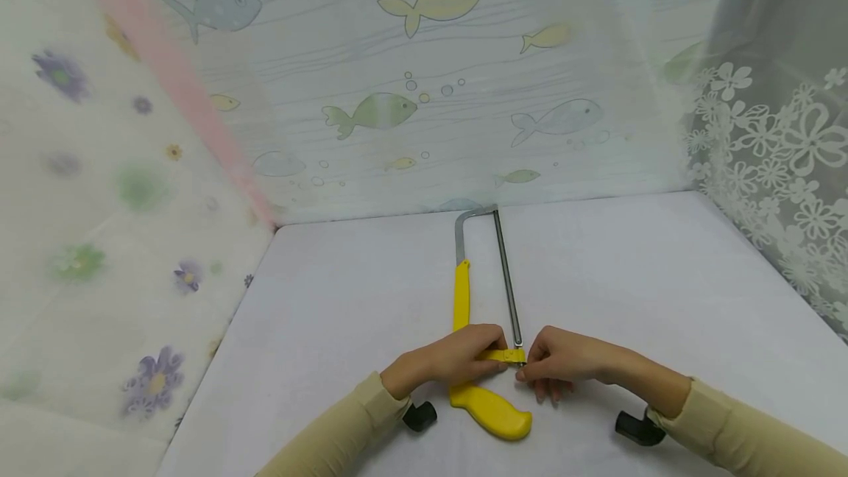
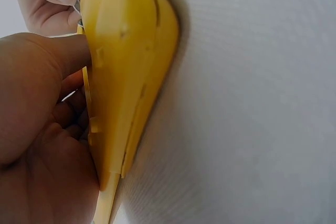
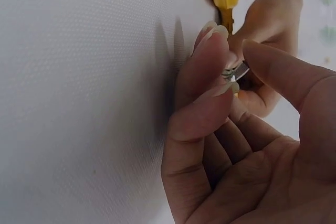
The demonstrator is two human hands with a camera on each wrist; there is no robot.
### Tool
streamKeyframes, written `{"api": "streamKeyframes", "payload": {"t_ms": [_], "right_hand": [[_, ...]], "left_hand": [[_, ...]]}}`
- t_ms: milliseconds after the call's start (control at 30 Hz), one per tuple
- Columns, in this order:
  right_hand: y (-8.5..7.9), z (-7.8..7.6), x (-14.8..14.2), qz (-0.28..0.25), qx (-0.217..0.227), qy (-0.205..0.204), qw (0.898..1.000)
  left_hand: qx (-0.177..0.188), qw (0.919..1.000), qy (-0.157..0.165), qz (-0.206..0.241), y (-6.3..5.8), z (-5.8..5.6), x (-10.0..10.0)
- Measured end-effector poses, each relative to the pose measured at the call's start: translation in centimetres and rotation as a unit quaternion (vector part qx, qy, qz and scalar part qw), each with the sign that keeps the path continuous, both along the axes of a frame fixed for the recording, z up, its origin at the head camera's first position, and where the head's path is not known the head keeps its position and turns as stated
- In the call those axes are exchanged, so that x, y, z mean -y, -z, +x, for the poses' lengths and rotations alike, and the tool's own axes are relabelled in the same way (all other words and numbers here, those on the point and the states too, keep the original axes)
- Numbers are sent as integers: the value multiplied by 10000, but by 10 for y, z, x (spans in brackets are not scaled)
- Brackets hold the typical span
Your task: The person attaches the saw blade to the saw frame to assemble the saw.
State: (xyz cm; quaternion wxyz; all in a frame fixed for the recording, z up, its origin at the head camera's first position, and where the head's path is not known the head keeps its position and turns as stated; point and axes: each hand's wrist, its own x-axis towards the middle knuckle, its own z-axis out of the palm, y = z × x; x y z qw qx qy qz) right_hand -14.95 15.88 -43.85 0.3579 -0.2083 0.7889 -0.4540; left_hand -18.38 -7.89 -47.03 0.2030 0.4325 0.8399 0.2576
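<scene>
A hacksaw (image 1: 493,412) with a yellow handle and frame lies on the white table, its grey front bow pointing to the back. Its blade (image 1: 507,274) runs along the right side. My left hand (image 1: 464,353) grips the yellow frame just ahead of the handle, thumb and fingers around the crosspiece (image 1: 511,356). At the near end of the blade, my right hand (image 1: 564,356) pinches a small silver wing nut (image 3: 241,71) between thumb and fingertips. In the left wrist view the yellow handle (image 2: 123,61) covers part of the left fingers.
The white tabletop (image 1: 351,278) carries the saw. A fish-patterned curtain (image 1: 464,138) hangs behind it, flowered cloth (image 1: 99,241) at the left and lace (image 1: 782,153) at the right. Black wrist devices (image 1: 639,428) sit below both sleeves.
</scene>
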Motion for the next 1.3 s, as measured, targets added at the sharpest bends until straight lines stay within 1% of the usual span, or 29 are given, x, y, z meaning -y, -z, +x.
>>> {"api": "streamKeyframes", "payload": {"t_ms": [267,500,700,900,1300], "right_hand": [[-1,-1,-6,-80,-151,-63,9998],[4,-1,-9,-116,-258,-85,9996],[6,-1,-8,-217,-141,-161,9995],[4,0,-5,-176,-118,-157,9997],[3,1,0,9,-157,19,9999]], "left_hand": [[-23,10000,2,-17,1,-1,0],[-43,10000,-14,-34,1,0,0],[-115,9999,25,2,0,1,0],[-129,9999,38,22,1,1,1],[-116,9999,59,39,2,0,0]]}}
